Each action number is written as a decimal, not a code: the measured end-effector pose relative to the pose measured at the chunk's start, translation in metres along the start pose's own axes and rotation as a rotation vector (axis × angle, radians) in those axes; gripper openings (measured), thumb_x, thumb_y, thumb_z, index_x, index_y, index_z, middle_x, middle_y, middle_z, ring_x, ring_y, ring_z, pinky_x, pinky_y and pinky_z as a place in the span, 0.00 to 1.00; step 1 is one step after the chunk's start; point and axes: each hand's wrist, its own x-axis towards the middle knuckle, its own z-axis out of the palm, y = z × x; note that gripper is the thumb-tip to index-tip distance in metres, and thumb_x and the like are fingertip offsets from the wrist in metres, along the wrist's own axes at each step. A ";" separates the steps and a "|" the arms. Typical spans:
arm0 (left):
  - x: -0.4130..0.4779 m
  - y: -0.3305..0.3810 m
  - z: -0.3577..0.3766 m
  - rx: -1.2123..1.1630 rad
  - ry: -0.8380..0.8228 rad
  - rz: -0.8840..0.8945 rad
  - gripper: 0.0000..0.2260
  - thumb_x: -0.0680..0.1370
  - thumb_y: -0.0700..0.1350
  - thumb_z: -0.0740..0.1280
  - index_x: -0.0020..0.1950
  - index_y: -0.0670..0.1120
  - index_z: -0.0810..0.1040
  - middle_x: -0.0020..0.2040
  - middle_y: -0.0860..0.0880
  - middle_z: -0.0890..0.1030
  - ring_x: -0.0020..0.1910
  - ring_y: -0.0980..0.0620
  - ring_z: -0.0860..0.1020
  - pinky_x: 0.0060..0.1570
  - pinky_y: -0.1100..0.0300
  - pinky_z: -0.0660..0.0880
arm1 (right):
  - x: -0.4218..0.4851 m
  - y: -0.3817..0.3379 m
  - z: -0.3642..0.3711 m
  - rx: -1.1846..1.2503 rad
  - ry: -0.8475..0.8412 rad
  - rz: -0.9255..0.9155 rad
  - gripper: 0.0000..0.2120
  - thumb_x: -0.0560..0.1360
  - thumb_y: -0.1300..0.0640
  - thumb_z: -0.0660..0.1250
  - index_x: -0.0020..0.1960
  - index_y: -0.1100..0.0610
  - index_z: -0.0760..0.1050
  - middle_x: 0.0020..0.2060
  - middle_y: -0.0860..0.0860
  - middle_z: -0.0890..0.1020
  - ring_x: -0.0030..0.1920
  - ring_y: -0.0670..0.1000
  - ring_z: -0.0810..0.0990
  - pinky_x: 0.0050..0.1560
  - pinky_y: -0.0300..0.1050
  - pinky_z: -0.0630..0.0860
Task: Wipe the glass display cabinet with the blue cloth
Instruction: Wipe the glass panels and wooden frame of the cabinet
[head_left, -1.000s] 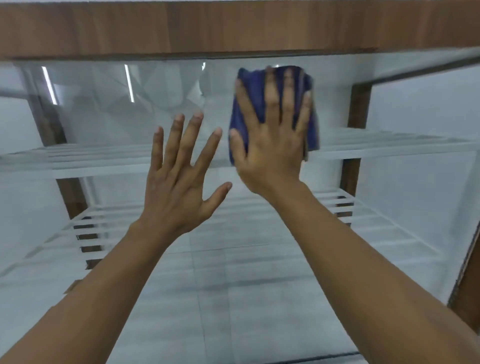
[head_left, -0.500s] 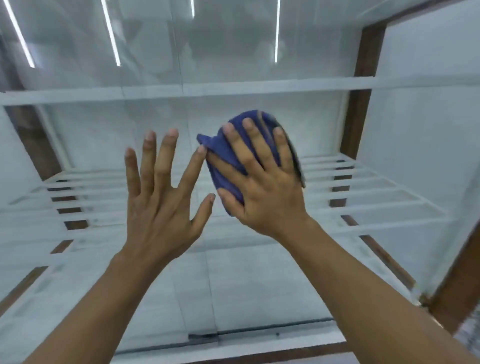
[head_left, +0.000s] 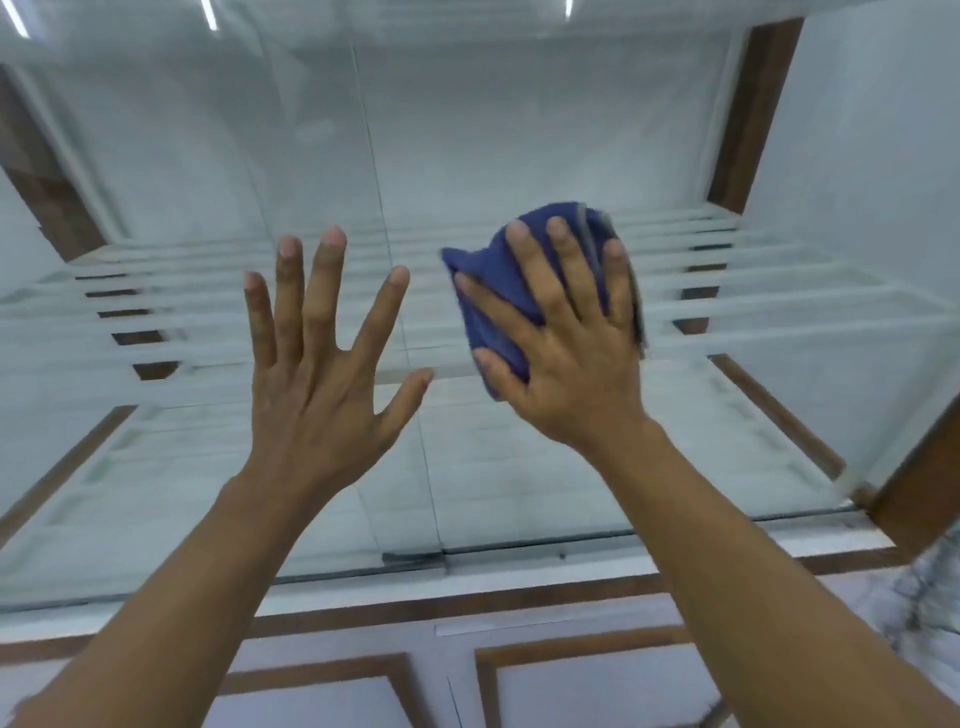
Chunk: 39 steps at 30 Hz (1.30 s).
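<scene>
The glass display cabinet (head_left: 519, 130) is filling nearly the whole view. Its front glass is stretching from the left border to the brown wooden upright (head_left: 753, 114) on the right. A dark bottom track (head_left: 519, 545) is closing off the glass below, and a brown wooden rail (head_left: 467, 603) is running just beneath it. Behind the glass, a white slatted shelf (head_left: 779, 291) is crossing the cabinet at about finger height.

Bare glass is lying open above both hands and far out to the left. On the right, a narrower strip is remaining before the upright.

A thin vertical seam (head_left: 382, 218) is running down the glass between the hands, close by the left one. The left hand (head_left: 322, 374) is held up with its palm facing the glass, fingers straight and fanned wide, holding nothing. Whether it is touching the pane cannot be told.

The right hand (head_left: 566, 358) is lying flat over the blue cloth (head_left: 493, 312), fingers spread and nearly straight, pressing the bunched cloth against the glass to the right of the seam. The cloth is showing past the fingertips and beside the thumb. One corner is poking toward the left hand, near it but apart.
</scene>
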 end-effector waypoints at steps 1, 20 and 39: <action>-0.002 0.000 -0.001 -0.003 -0.017 0.007 0.34 0.80 0.64 0.60 0.80 0.52 0.52 0.80 0.48 0.36 0.78 0.47 0.31 0.77 0.41 0.37 | -0.014 0.022 -0.004 -0.007 0.003 0.107 0.27 0.81 0.41 0.61 0.78 0.48 0.64 0.77 0.60 0.63 0.77 0.63 0.57 0.78 0.66 0.50; 0.007 0.090 0.020 -0.112 -0.027 0.090 0.30 0.80 0.54 0.57 0.81 0.49 0.55 0.82 0.44 0.43 0.81 0.44 0.41 0.73 0.40 0.30 | -0.113 0.169 -0.036 -0.118 -0.005 0.696 0.32 0.83 0.36 0.45 0.81 0.53 0.50 0.80 0.62 0.51 0.80 0.64 0.48 0.78 0.68 0.51; -0.018 0.245 0.096 -0.252 0.017 -0.009 0.31 0.82 0.57 0.54 0.82 0.51 0.47 0.80 0.50 0.34 0.80 0.45 0.37 0.68 0.22 0.52 | -0.174 0.205 -0.016 -0.028 0.235 0.758 0.27 0.83 0.46 0.53 0.78 0.58 0.61 0.78 0.63 0.58 0.79 0.65 0.52 0.77 0.69 0.51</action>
